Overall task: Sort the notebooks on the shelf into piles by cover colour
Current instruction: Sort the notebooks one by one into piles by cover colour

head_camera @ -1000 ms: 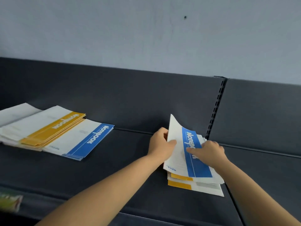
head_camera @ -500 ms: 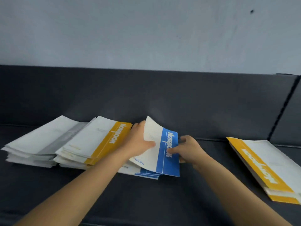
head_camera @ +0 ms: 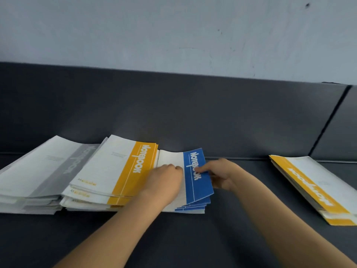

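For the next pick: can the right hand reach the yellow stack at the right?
Probably yes, after letting go: the right hand pinches the blue notebook, but only bare shelf separates it from the yellow stack.

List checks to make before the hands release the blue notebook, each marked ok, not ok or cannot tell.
1. The blue notebook is over the blue pile: ok.
2. It lies flat: not ok; the right hand pinches its raised edge.
3. The left hand rests on it: ok.
4. The yellow pile shows only yellow edges: ok.
5. Colours under the right stack's yellow top: cannot tell.
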`<state>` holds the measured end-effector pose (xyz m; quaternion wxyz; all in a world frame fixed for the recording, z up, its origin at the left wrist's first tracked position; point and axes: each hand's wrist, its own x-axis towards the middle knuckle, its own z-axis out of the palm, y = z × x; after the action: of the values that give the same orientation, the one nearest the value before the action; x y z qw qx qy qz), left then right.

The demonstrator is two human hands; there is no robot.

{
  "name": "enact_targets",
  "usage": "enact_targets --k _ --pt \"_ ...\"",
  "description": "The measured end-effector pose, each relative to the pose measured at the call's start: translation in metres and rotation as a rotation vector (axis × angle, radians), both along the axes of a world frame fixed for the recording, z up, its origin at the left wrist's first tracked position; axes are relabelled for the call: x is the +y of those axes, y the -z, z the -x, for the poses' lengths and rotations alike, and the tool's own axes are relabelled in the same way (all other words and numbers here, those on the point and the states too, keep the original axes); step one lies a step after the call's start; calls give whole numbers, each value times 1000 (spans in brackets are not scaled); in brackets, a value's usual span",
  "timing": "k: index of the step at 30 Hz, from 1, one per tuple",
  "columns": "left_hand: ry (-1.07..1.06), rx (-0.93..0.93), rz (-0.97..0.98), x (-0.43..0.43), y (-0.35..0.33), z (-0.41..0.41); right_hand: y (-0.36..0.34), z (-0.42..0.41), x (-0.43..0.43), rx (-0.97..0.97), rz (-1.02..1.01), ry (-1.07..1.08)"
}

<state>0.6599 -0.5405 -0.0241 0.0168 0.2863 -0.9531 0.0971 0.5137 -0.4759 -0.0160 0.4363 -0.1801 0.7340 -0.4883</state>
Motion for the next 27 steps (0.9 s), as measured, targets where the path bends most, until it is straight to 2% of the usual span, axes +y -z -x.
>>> enact_targets --k 5,10,12,14,16,18,20,23,25,27 --pt "0 -14 38 0 0 3 7 0 -1 42 -37 -40" --pt "64 30 -5 0 8 17 7 18 18 261 -46 24" --pt "74 32 -24 3 10 25 6 26 28 416 -87 -8" --pt "48 6 10 8 5 33 2 34 39 652 -134 -58" --pt "12 -54 61 18 -5 43 -10 49 56 834 -102 -15" --pt "19 -33 75 35 -14 62 -22 78 78 969 -91 24" --pt "52 105 6 60 -22 91 -29 117 105 1085 -139 13" --pt "58 306 -255 104 -24 150 -22 174 144 1173 -274 6" --pt "19 343 -446 130 -23 191 -16 205 168 1191 -367 -25" --pt "-17 357 -545 150 -21 227 -9 231 185 1165 -390 -66"
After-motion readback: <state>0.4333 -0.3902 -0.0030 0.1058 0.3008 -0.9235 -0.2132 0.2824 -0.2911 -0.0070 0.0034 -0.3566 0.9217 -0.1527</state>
